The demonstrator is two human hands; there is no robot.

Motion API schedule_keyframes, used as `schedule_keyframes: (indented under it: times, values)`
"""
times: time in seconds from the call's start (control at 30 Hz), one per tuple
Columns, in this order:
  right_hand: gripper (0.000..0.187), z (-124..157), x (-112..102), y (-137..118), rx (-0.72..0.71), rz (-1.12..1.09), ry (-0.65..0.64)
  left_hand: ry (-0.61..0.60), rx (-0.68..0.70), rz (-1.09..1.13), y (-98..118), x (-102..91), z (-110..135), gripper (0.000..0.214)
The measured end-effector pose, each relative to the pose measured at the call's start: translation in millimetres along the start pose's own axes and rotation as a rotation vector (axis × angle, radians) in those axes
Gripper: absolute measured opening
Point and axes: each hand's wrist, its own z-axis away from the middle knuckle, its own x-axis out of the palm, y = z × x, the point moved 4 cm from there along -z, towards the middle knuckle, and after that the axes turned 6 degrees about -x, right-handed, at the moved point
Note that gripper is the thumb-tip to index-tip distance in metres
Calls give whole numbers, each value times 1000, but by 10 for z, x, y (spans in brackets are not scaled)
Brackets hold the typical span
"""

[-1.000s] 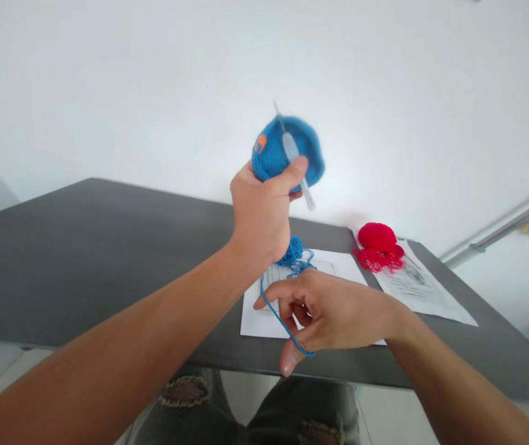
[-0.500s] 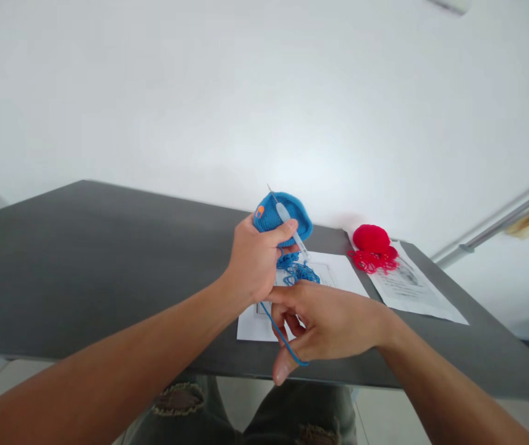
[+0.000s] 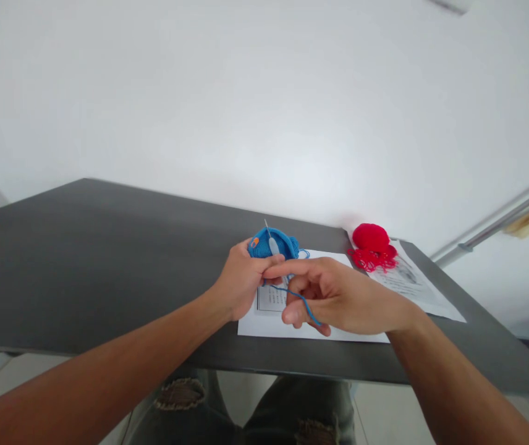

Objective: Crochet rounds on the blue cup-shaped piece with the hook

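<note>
Blue piece point(image 3: 286, 244) is in the left hand point(image 3: 241, 278), held over the counter point(image 3: 107, 259) by the near paper point(image 3: 264, 325). It's hollow, opening showing, with an orange clip point(image 3: 254, 242) on its side. The fingers of that hand are wrapped round it, and the thumb pins a hook point(image 3: 274, 245) against it, metal tip poking up past the rim.

Right hand point(image 3: 343, 293) is busy with a blue strand point(image 3: 309, 311). Its index finger points across at the left one, the others are loosely curled, and the strand runs by the thumb. Can't tell from where I'm standing if it's properly pinched or just draped, or if the two hands touch.

So my read: the step in hand is sorting out the strand, with the hook just parked. I'd say the next move calls for light tension on that strand without yanking the piece, plus a firm left thumb so the hook doesn't slip.

Red yarn point(image 3: 371, 238) sits on the other sheet point(image 3: 424, 300), well apart from the hands.
</note>
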Motion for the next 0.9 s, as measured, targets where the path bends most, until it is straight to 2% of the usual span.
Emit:
schedule_keyframes:
  times: [0.2,0.37,0.53,0.63,0.8,0.9]
  values:
    - [54,49,-149,-134,-91,-141,54,-248,-203,-162,-13,27,69,28]
    - [50,59,-272,-152,-95,-113,92,-408,-309,-279,-8,-13,89,24]
    - [54,12,-404,-179,-97,-77,112,-542,-373,-380,29,-72,63,24]
    - [49,-64,-504,-205,-117,-36,154,-626,-417,-436,54,-96,42,25]
    - [42,-234,-632,-186,-142,-20,282,-750,-494,-526,58,-124,33,22]
    - [39,-334,-683,-128,-167,-21,376,-816,-551,-558,3,-149,18,30]
